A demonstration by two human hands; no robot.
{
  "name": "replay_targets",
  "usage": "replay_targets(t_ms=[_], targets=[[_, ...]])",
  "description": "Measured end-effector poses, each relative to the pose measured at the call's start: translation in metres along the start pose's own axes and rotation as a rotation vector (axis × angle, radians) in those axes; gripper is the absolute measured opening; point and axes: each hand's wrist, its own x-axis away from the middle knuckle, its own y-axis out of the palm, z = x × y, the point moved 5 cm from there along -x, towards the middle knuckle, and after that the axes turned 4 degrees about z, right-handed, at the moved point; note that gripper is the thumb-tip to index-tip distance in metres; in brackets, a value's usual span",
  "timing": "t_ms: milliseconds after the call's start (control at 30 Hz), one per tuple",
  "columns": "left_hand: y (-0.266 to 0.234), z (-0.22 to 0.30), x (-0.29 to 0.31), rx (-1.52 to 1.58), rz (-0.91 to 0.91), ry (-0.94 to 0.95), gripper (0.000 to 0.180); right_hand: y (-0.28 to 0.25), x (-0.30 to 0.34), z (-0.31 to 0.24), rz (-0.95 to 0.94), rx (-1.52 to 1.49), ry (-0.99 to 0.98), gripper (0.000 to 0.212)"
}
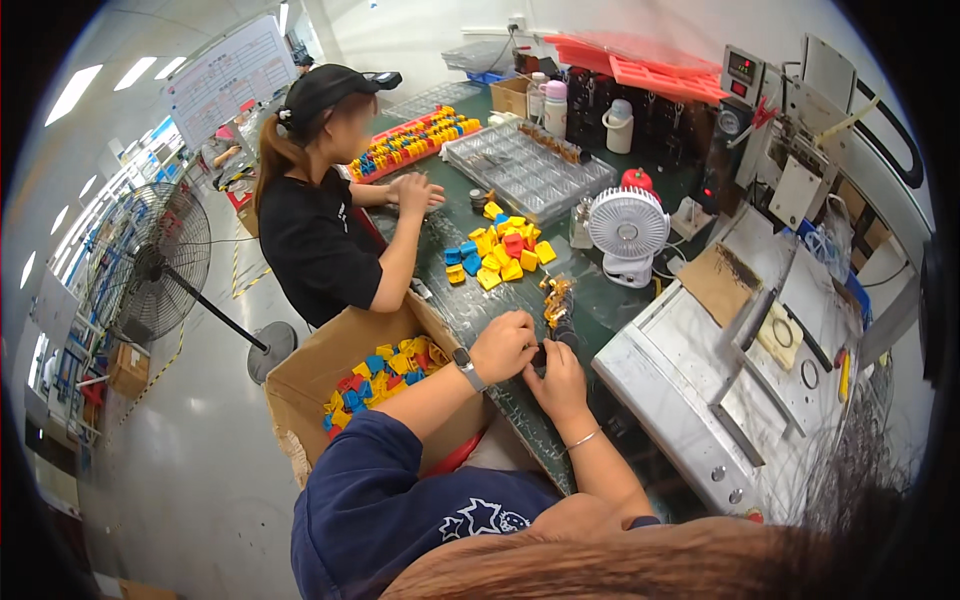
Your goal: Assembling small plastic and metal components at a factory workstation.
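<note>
My left hand (503, 349), with a watch at its wrist, is closed over the green table (440, 290) edge. Beside it my right hand (560, 385) is closed too, the fingertips of both nearly meeting. A small dark piece (541, 354) shows between them; its kind is too small to make out. Just beyond my fingers lies a heap of small brass-coloured metal parts (557, 300) with black pieces (566, 330) at its near end. Farther off is a pile of yellow, blue and red plastic pieces (500, 252).
A cardboard box (290, 375) of coloured plastic pieces stands left of my arm. A co-worker (318, 220) is at the table's left side. A clear compartment tray (530, 175), a small white fan (628, 230) and a metal machine bed (670, 350) lie beyond and right.
</note>
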Motion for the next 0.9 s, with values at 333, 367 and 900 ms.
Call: replay_targets(t_ms=[333,367,900], targets=[[-0.002,-0.012,0.0,0.289,-0.021,-0.051,0.012,-0.001,-0.002,0.013,-0.033,-0.007,0.124,0.044],[-0.005,-0.019,-0.003,0.372,-0.037,-0.072,0.012,-0.002,-0.001,0.018,-0.042,0.004,0.182,0.044],[0.021,-0.178,-0.005,-0.061,-0.763,-0.535,0.024,0.004,0.006,0.033,-0.001,0.044,0.279,0.046]])
